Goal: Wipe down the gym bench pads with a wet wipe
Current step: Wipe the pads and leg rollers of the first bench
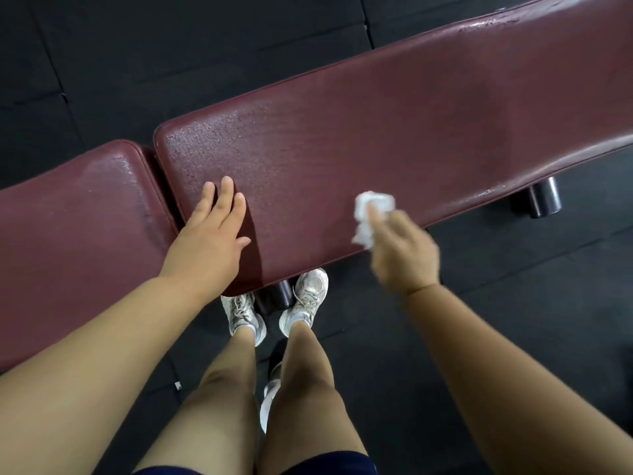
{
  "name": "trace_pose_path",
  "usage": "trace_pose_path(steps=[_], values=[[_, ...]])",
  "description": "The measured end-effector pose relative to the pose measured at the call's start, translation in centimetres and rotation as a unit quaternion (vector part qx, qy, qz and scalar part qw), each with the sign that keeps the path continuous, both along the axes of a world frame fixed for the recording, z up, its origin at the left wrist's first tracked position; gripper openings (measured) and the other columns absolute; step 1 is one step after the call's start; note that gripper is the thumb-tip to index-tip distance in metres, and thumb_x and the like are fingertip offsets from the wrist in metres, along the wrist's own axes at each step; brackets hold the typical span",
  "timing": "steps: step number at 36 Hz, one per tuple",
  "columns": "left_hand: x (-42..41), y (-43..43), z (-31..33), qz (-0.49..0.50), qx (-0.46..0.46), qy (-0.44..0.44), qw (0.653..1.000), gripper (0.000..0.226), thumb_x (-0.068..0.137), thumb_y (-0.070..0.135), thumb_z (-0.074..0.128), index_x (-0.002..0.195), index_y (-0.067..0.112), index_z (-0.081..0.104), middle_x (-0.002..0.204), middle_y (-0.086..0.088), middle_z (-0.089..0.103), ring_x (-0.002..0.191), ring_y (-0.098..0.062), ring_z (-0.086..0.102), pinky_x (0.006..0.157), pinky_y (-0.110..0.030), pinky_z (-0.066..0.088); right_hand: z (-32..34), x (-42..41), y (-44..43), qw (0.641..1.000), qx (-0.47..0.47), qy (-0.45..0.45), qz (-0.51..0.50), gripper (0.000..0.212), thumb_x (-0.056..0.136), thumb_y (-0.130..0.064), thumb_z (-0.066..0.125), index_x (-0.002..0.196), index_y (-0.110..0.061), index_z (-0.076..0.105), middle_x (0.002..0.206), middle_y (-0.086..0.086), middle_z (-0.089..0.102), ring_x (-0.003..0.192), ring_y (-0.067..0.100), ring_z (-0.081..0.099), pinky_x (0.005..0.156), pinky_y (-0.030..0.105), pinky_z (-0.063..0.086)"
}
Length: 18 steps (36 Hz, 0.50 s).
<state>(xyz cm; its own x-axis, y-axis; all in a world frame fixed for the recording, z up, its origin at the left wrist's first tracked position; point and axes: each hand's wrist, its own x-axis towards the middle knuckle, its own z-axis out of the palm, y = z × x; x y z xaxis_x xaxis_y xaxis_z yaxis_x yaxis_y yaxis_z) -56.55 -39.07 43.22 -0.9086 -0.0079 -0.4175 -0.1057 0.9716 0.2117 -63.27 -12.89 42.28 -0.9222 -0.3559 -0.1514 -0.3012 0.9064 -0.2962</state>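
Wiping underway: right hand (406, 255) pinches a crumpled wipe (371, 214) on the long pad (376, 138); left hand (214, 234) rests spread near its end. Next, probably sweeping onward along the pad.

Left arm out straight ahead, forearm bare. Left hand (212, 234) palm down, fingers straight and slightly spread, resting flat on the bench pad (376, 132). Right arm comes in from the right side. Right hand (406, 255) blurred, fingers curled round a crumpled wipe (373, 210) (one finger lies across it).
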Motion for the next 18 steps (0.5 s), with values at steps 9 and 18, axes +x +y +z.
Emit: trace_pose_path(steps=[9, 18], values=[[0.1, 0.6, -0.5, 0.045, 0.019, -0.013, 0.999, 0.063, 0.092, 0.013, 0.056, 0.145, -0.002, 0.025, 0.156, -0.016, 0.008, 0.144, -0.038, 0.005, 0.116, -0.046, 0.012, -0.9, 0.6, -2.7, 0.937, -0.095, 0.025, -0.335, 0.029, 0.097, -0.019, 0.038, 0.116, -0.035, 0.054, 0.109, -0.029, 0.056, 0.09, -0.007, 0.061, 0.087, 0.03, 0.049], [0.1, -0.9, -0.4, 0.004, 0.023, 0.025, 0.999, 0.063, 0.088, 0.02, 0.064, 0.141, 0.001, 0.037, 0.154, -0.015, 0.021, 0.142, -0.037, 0.018, 0.115, -0.037, 0.013, -2.0, 8.4, -7.2, 0.999, -0.039, 0.008, 0.03, 0.05, 0.071, -0.014, 0.047, 0.119, -0.013, 0.06, 0.081, 0.003, 0.06, 0.05, 0.023, 0.051, 0.045, 0.023, 0.026]])
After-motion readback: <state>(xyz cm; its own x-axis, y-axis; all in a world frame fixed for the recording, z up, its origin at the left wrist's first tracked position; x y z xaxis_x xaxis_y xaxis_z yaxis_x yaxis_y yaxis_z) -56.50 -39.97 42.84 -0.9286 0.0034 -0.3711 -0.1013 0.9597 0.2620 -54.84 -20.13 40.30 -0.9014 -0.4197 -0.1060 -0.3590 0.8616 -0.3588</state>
